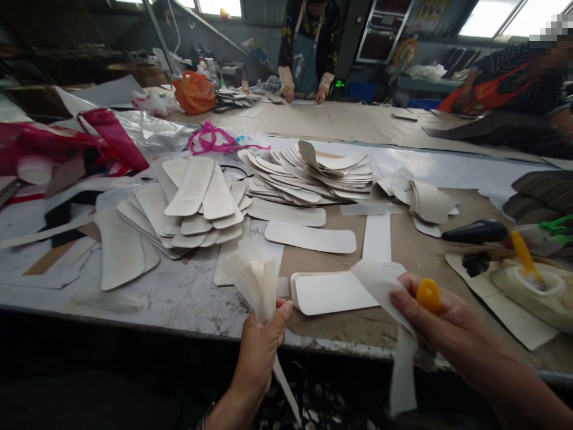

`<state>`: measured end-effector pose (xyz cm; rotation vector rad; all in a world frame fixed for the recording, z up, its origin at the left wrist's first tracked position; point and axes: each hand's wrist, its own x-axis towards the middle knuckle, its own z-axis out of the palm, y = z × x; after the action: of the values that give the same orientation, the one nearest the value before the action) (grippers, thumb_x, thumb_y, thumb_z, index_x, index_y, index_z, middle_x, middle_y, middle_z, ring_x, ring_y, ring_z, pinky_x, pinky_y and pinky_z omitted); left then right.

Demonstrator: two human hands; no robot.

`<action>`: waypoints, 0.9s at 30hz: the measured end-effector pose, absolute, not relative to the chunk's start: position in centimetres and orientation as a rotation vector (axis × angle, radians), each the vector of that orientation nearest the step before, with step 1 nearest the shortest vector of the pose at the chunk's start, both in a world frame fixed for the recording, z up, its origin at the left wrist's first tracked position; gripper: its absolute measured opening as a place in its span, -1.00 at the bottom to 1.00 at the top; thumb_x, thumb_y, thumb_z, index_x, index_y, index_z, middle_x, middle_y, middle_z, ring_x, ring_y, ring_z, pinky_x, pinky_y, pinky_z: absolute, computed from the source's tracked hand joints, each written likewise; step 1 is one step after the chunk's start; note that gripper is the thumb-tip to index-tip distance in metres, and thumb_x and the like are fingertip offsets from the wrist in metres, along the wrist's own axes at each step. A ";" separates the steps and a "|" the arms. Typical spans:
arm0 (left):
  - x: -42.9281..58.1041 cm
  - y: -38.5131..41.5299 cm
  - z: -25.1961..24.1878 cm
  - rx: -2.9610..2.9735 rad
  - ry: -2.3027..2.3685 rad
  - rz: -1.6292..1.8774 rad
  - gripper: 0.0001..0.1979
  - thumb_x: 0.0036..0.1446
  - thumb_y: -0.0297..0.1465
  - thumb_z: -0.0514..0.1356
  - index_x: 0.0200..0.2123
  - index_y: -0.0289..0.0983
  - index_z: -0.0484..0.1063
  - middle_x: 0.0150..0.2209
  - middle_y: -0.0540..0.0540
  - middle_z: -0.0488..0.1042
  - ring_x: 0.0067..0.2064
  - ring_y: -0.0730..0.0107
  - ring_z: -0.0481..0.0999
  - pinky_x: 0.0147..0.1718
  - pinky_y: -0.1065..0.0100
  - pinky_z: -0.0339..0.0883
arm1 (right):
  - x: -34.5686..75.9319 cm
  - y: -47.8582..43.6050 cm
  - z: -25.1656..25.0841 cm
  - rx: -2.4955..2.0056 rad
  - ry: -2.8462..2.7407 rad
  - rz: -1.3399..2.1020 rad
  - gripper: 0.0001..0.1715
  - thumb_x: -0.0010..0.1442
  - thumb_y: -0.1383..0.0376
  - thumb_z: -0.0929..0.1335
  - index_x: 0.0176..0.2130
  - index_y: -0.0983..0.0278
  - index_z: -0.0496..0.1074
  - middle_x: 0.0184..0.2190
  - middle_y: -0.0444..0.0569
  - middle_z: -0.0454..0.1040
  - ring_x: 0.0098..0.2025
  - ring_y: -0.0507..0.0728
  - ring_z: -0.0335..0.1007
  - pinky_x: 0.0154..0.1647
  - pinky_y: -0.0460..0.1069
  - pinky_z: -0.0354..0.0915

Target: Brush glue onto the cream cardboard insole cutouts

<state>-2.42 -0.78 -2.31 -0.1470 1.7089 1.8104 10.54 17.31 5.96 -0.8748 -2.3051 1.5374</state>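
My left hand [259,346] is closed round a bunch of thin white paper strips [256,279] that fan upward and trail down below the table edge. My right hand [441,325] pinches another white strip [387,298] that hangs down in front of the table, and it also grips a yellow-handled tool [428,295]. Just beyond both hands a small stack of white insole-shaped pieces [333,292] lies flat on the table [188,298].
Piles of white insole pieces [192,203] [308,173] cover the table middle. A glue pot with a yellow brush [532,280] and a black tool [477,231] stand at right. Red bags [102,140] lie at left. Two other people [307,48] [523,89] work at the far side.
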 end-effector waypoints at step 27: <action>-5.0 1.5 -3.8 0.034 1.835 1.347 -0.74 -0.11 -0.24 0.14 -0.65 -0.27 0.20 -0.79 0.09 0.20 -0.69 0.54 0.16 -0.67 0.47 0.03 | 0.6 18.8 0.7 -0.590 -3.485 1.016 -0.77 0.12 0.21 0.26 -0.45 0.29 0.40 -0.52 -0.04 0.44 -0.49 0.06 0.29 -0.53 -0.11 0.03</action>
<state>-4.99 1.49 -3.75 0.0343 1.8354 1.3466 0.61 18.82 0.73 -0.5902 -3.4854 1.0161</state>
